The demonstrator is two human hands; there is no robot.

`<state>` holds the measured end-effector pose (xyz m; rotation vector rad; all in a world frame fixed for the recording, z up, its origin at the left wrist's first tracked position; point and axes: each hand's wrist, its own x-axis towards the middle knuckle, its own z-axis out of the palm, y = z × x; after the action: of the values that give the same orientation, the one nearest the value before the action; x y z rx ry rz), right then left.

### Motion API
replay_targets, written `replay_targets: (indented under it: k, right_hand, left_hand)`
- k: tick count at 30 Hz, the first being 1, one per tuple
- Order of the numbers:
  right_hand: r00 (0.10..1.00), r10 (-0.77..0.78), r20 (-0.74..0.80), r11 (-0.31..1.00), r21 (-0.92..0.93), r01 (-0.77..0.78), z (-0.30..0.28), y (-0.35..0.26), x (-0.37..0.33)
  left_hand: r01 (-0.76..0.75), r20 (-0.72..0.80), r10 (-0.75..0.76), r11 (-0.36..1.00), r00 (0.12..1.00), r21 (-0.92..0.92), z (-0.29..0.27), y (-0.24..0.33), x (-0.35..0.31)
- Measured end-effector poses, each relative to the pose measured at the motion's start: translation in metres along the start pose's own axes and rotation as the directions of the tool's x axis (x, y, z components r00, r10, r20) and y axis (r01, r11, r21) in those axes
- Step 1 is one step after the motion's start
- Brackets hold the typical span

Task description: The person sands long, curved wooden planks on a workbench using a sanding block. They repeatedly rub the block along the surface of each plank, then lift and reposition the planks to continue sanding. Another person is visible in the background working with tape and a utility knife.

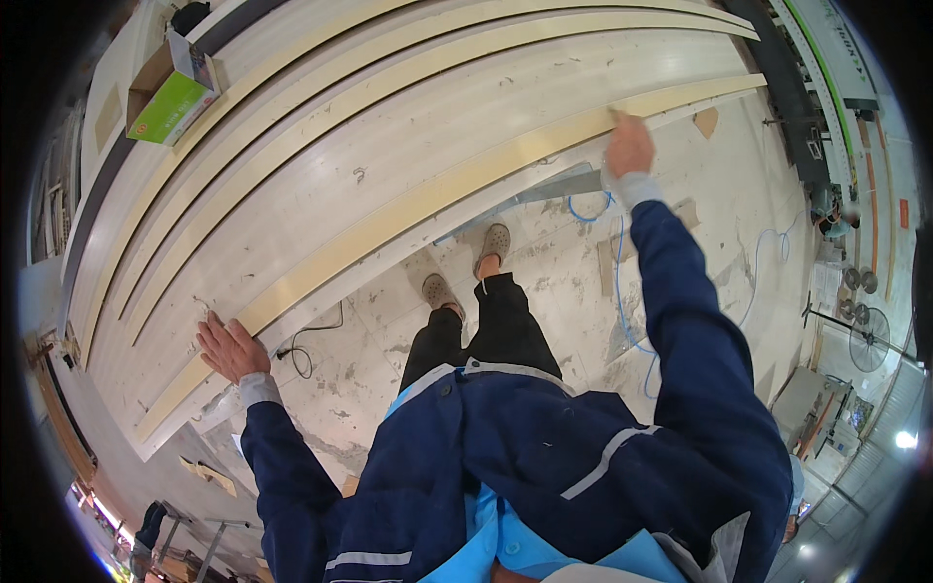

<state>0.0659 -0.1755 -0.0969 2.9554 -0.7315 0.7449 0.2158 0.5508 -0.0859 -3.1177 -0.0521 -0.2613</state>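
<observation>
A long, narrow, pale yellow strip (525, 148) lies along the near edge of a wide light-coloured work table (408, 136). My left hand (232, 350) rests flat across the strip toward its left end, fingers stretched out and holding nothing. Toward the strip's right end, my right hand (630, 146) is closed, with its fingertips at the strip's surface. Whatever it may hold is hidden. Several similar strips (321, 136) lie farther back on the table, roughly parallel to the near one.
An opened green and white cardboard box (173, 102) stands at the table's far left. Blue hose (622, 282) and a black cable (303, 361) lie on the stained floor. A fan (869, 340) is at the far right. Dark machine parts (802, 121) border the table's right end.
</observation>
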Motion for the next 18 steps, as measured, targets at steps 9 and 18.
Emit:
replay_targets:
  k: [9,18]
  right_hand:
    - [0.786,-0.518,0.339,0.579,0.814,0.031,-0.05,-0.417,-0.175]
    - [0.969,0.033,0.245,0.923,0.364,-0.124,-0.036,-0.21,-0.056]
  left_hand:
    - [-0.025,0.0,0.025,1.0,1.0,-0.012,-0.005,0.0,-0.001]
    - [0.0,0.002,0.0,0.999,1.0,-0.045,-0.01,0.003,0.0]
